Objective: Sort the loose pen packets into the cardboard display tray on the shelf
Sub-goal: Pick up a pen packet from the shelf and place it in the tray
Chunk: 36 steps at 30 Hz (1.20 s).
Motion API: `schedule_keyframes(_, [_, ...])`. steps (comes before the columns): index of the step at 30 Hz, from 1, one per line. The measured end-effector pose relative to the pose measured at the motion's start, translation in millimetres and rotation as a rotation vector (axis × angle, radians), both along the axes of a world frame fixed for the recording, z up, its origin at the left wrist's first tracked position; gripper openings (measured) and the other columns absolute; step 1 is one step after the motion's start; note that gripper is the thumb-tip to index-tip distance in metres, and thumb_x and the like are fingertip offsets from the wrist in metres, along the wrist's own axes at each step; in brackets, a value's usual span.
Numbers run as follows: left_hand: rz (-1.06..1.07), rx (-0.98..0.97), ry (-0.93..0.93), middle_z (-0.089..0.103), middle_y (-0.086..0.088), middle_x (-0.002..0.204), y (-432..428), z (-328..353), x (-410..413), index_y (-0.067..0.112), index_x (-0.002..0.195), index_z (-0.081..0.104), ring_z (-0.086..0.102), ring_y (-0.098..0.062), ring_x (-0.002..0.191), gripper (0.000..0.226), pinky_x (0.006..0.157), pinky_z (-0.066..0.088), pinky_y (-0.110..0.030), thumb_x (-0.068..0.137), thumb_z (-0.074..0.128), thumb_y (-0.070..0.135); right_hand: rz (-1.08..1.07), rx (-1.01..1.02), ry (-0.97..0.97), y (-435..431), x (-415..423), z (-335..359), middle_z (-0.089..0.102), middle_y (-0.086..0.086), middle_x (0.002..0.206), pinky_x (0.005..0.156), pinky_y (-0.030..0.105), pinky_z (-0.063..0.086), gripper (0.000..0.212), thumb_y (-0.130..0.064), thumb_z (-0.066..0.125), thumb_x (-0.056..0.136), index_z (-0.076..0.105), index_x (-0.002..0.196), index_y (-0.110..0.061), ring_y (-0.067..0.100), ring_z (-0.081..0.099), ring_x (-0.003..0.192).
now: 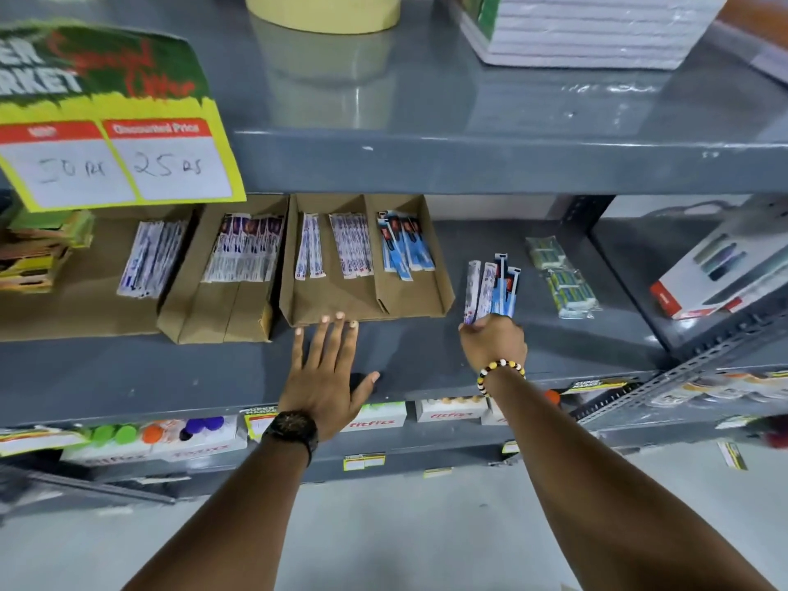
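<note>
A brown cardboard display tray (337, 307) with three compartments lies on the grey shelf. Its left and middle slots hold white pen packets (350, 246); its right slot holds blue pen packets (403, 245). My left hand (326, 377) lies flat with fingers spread, fingertips touching the tray's front edge. My right hand (494, 341), just right of the tray, grips a fanned bunch of white and blue pen packets (492, 292) upright above the shelf.
Two more cardboard trays (221, 317) with pen packets sit to the left, under a yellow price sign (119, 159). Clear packs of erasers (563, 277) and a white boxed item (720, 270) lie to the right. An upper shelf (469, 164) overhangs the trays.
</note>
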<state>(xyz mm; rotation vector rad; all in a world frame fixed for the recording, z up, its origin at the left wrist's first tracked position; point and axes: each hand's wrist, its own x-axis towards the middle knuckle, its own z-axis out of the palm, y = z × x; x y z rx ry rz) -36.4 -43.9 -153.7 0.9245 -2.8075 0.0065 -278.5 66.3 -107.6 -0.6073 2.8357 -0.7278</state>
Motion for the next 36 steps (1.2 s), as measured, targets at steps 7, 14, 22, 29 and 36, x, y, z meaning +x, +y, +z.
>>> schedule_keyframes(7, [-0.012,0.052,0.023,0.018,-0.017,0.164,0,2,1,0.008,0.155,0.019,0.018,-0.036,0.15,0.082,0.119,0.016,-0.061,0.097,0.028,0.064,-0.158,-0.338,-0.168,3,-5,19,0.074,0.007,0.082,0.068,0.023,0.041,0.01,-0.023,0.065,0.08,0.071,0.082,-0.015,0.027,0.067,0.084])
schedule_keyframes(14, [0.018,0.252,0.249,0.024,-0.014,0.163,-17,31,-5,0.017,0.156,0.015,0.018,-0.034,0.15,0.074,0.119,0.022,-0.056,0.097,0.038,0.056,-0.052,-0.647,-0.268,24,-26,48,0.074,0.0,0.082,0.08,0.037,0.058,0.022,-0.019,0.085,0.069,0.067,0.082,-0.022,0.018,0.071,0.078])
schedule_keyframes(22, [0.213,1.039,0.857,0.056,-0.002,0.139,-42,104,-22,0.022,0.149,0.037,0.053,-0.016,0.13,0.062,0.104,0.041,-0.028,0.094,0.065,0.033,0.295,-0.873,-0.672,29,-10,93,0.075,0.015,0.09,0.07,0.028,0.057,0.025,-0.002,0.077,0.077,0.066,0.099,-0.006,0.024,0.072,0.081])
schedule_keyframes(29, [0.094,1.369,0.896,0.07,-0.011,0.113,-30,119,-4,0.016,0.123,0.063,0.072,-0.022,0.101,0.032,0.09,0.058,-0.033,0.092,0.067,0.009,0.442,-0.815,-0.769,28,7,106,0.073,0.016,0.096,0.073,0.027,0.057,0.036,-0.008,0.078,0.073,0.065,0.106,-0.006,0.021,0.071,0.086])
schedule_keyframes(36, [0.127,1.359,0.943,0.076,-0.015,0.1,-21,131,13,0.012,0.108,0.07,0.074,-0.024,0.093,0.025,0.079,0.058,-0.026,0.084,0.074,0.004,0.438,-0.796,-0.799,31,17,107,0.073,0.018,0.1,0.078,0.029,0.059,0.028,-0.003,0.073,0.08,0.065,0.107,-0.006,0.023,0.072,0.087])
